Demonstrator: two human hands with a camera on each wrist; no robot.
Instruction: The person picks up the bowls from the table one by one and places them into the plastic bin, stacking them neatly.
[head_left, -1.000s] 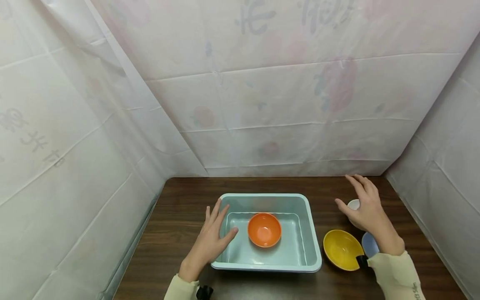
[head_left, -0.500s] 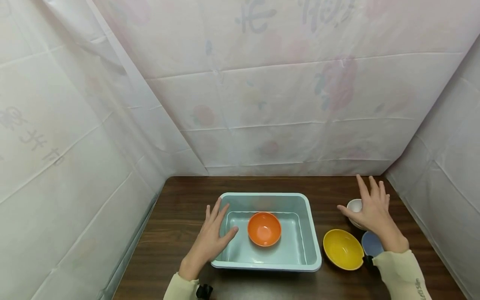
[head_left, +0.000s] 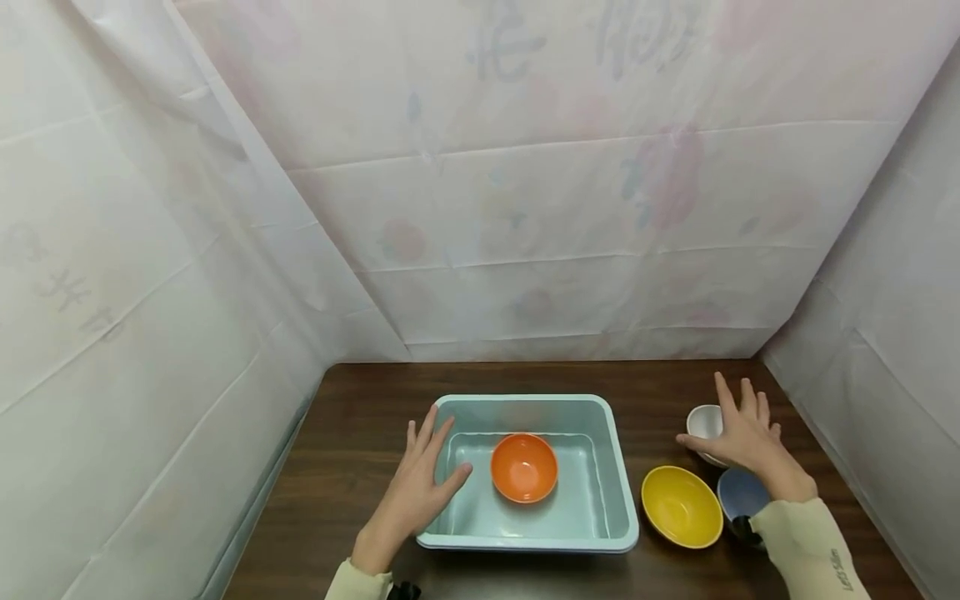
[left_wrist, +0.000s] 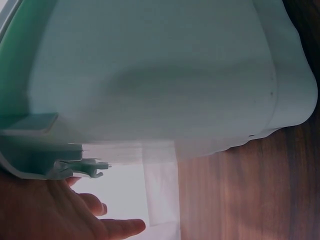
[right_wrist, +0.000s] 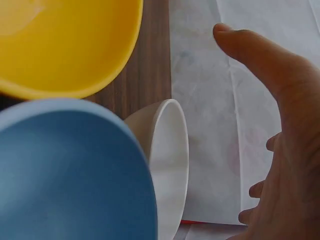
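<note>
My left hand (head_left: 416, 487) reaches over the left rim of a pale blue-green plastic basin (head_left: 617, 467), fingers spread. In the left wrist view the basin's outer wall (left_wrist: 160, 85) fills much of the picture, with the hand (left_wrist: 65, 212) at its rim. An orange bowl (head_left: 524, 468) sits upright inside the basin. To the right, my right hand (head_left: 746, 433) hovers over a white bowl (head_left: 703, 422), thumb and fingers spread apart and holding nothing. The right wrist view puts the white bowl (right_wrist: 171, 165) just short of the hand (right_wrist: 290, 130).
A yellow bowl (head_left: 682, 507) stands right of the basin. Beside it a blue bowl (head_left: 742, 493) is partly covered by the right wrist. The dark wooden table (head_left: 360, 417) is enclosed by pale printed sheeting (head_left: 525, 208) at the back and both sides.
My right hand has shifted slightly right and its fingers have spread wider, showing more of the white bowl. The left hand stays at the basin. The head view has tilted slightly.
</note>
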